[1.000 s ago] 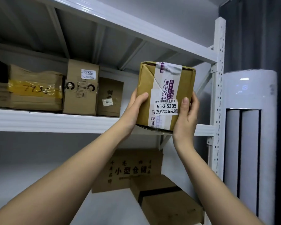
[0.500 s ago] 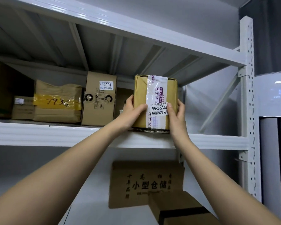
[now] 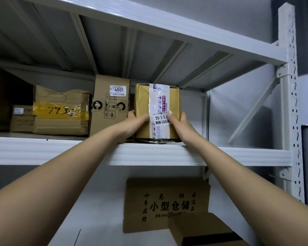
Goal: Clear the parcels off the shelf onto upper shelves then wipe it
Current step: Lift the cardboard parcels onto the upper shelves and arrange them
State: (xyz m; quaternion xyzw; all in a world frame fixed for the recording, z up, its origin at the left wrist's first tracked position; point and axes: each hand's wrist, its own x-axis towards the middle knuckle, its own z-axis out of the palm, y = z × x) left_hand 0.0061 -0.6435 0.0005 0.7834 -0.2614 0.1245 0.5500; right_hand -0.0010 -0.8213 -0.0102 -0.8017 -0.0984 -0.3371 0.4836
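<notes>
my left grip (image 3: 134, 121) and right grip (image 3: 179, 124) clamp the taped parcel (image 3: 146, 103) from either side, its base resting on the upper shelf (image 3: 238, 154) beside the 4001 box (image 3: 110, 107)

Bare forearms — no sleeves, hands (image 3: 160, 121) ungloved.

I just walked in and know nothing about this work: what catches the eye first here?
Two bare hands, left hand and right hand, grip a taped brown parcel standing at the front edge of the white shelf. Left of it stands a box labelled 4001; below, a printed carton leans upright.
</notes>
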